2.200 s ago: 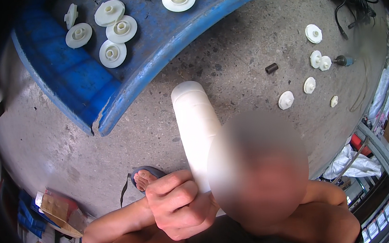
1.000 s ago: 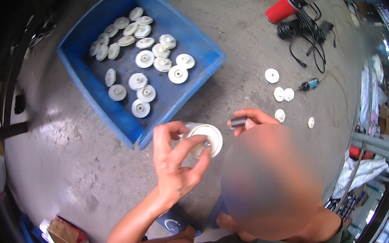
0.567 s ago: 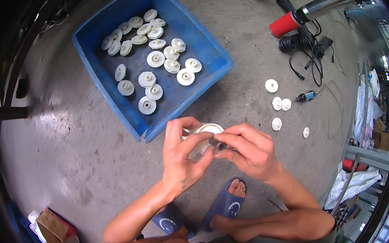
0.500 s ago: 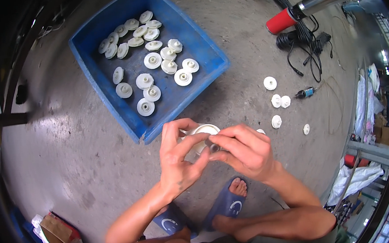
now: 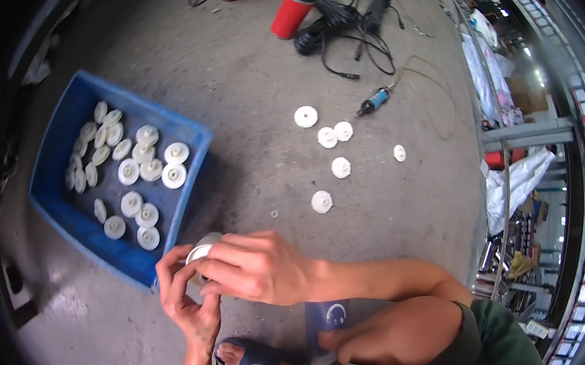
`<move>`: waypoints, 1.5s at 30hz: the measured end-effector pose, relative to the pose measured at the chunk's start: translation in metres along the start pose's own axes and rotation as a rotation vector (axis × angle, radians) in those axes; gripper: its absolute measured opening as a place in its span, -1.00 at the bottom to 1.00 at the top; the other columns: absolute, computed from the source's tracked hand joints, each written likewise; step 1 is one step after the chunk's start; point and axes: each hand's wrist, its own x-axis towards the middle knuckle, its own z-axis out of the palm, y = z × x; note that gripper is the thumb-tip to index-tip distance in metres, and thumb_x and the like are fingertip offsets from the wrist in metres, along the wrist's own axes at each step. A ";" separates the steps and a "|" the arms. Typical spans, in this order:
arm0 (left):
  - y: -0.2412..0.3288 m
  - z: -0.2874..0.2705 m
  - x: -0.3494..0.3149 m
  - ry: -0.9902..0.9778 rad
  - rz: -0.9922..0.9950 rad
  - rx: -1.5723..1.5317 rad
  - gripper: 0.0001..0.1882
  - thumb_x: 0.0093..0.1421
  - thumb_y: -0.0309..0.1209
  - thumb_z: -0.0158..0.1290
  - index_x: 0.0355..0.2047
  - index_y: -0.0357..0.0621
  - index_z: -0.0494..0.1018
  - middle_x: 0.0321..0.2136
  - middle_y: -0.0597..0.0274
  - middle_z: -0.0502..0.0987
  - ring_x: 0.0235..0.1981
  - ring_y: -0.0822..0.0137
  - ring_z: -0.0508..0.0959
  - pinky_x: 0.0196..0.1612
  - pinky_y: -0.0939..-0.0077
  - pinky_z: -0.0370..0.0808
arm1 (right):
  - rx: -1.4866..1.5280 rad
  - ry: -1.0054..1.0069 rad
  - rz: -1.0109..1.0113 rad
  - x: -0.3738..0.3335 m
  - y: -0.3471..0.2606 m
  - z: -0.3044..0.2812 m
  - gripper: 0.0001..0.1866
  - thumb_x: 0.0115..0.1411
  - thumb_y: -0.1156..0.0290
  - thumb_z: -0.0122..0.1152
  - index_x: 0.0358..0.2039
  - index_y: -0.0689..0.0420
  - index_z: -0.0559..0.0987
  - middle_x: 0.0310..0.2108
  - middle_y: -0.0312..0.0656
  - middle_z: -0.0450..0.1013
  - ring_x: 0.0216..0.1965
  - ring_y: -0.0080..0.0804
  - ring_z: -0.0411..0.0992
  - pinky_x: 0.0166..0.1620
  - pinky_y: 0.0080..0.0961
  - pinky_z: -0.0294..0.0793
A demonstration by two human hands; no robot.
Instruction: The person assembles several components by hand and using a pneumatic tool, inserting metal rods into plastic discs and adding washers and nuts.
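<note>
Between both my hands is a round, cup-shaped part (image 5: 203, 251) with a white inside and a greyish outer wall. My left hand (image 5: 186, 299) curls round its left and lower side, fingers bent. From the right, my right hand (image 5: 255, 268) closes over it, fingertips at its rim and middle. My fingers cover much of the part, so anything small inside it cannot be made out. Just beyond my left hand is the near corner of a blue plastic bin (image 5: 195, 184), holding several white impeller-like discs (image 5: 128, 172).
More white discs (image 5: 340, 168) lie on the concrete floor at right, with a small ring (image 5: 274, 214) nearby. Beyond them are a blue-and-black hand tool (image 5: 374, 100), black cables (image 5: 334, 22) and a red-ended cylinder (image 5: 292, 14). A metal rack (image 5: 528, 135) stands far right.
The view has swung right, so bin and floor discs appear further left. Both hands still hold the cup-shaped part; my right hand now reaches further over it. The small floor ring has come into sight.
</note>
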 end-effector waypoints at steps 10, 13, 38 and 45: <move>0.004 -0.013 0.001 0.084 -0.038 0.153 -0.69 0.04 -0.60 0.24 -0.15 -0.32 0.58 -0.01 -0.12 0.52 0.01 0.01 0.55 0.09 0.20 0.49 | -0.054 0.751 1.007 -0.139 0.318 -0.107 -0.70 0.33 0.26 0.38 -0.13 0.26 0.65 -0.28 -0.15 0.67 -0.28 -0.38 0.60 -0.15 -0.38 0.58; -0.010 -0.003 -0.007 0.094 0.004 0.151 -0.68 -0.03 -0.60 0.28 -0.19 -0.32 0.60 -0.04 -0.13 0.53 -0.04 -0.02 0.56 0.04 0.20 0.51 | -0.379 0.674 1.404 -0.227 0.441 -0.205 -0.39 0.24 -0.06 0.45 -0.01 0.26 0.59 -0.37 -0.18 0.57 -0.36 -0.39 0.50 -0.33 -0.37 0.55; 0.013 -0.083 -0.014 -0.161 -0.338 0.330 -0.68 0.06 -0.66 0.25 -0.13 -0.44 0.57 -0.33 0.06 0.61 -0.31 0.23 0.58 -0.10 0.46 0.49 | 2.062 0.480 0.731 -0.185 0.382 -0.188 -0.39 0.07 0.43 0.41 0.12 0.40 0.47 -0.41 -0.26 0.25 -0.45 -0.51 0.19 -0.39 -0.58 0.23; 0.017 -0.050 0.010 -0.327 0.054 0.368 -0.70 0.02 -0.62 0.28 -0.19 -0.45 0.58 -0.46 0.04 0.52 -0.46 0.23 0.45 -0.34 0.44 0.35 | 1.878 1.206 0.851 -0.159 0.292 -0.140 -0.55 0.26 0.59 0.15 0.18 0.38 0.46 0.15 -0.02 0.52 -0.09 -0.35 0.61 -0.11 -0.43 0.70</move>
